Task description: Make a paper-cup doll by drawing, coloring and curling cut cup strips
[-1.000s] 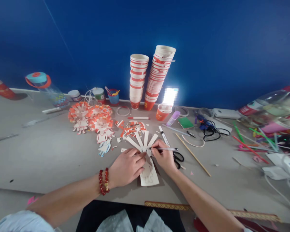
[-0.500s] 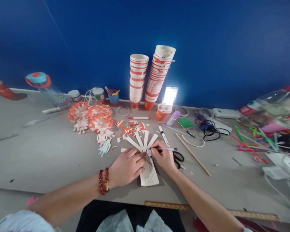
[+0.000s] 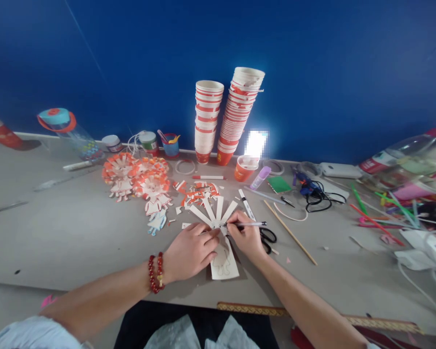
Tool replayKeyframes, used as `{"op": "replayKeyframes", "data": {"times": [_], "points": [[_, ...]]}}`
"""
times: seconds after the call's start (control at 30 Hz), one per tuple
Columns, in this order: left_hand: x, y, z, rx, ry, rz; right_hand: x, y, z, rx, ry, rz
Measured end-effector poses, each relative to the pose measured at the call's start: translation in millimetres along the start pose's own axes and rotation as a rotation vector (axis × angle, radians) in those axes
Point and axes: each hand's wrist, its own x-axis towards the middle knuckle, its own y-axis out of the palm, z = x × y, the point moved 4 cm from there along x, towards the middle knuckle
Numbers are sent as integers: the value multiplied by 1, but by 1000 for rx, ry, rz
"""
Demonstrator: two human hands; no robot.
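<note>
My right grip (image 3: pixel 244 233) pinches a pen (image 3: pixel 253 224) over the paper cutout (image 3: pixel 224 259), which lies on the table (image 3: pixel 76 232) between both grips; my left grip (image 3: pixel 196 248) rests across its edge, fingers loosely spread. Scissors (image 3: pixel 267 241), partly hidden, sit beside my right grip; orange scraps (image 3: pixel 199 193) lie beyond.

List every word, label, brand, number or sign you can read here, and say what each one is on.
No text can be read with certainty.
White marker with black cap: dark lettering, too small to read.
Green jar: label too blurred.
Lying bottle: red and white label, smeared.
Right cup stack: yellow mark near the bottom, illegible.
Pen in the right hand: no lettering discernible.
</note>
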Motion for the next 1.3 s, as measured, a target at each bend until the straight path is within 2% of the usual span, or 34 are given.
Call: {"op": "replayKeyframes", "data": {"times": [0.2,0.3,1.03,1.3], "points": [[0,1,0,1,2,-10,-2,-1,-8,99,74,-71],[0,0,0,-1,6,-14,-3,-1,-9,116,83,-66],[-1,-16,12,-127,40,-103,-5,-1,-10,269,105,-78],[-3,-14,10,-134,83,-73,-8,-4,-5,246,52,-41]]}}
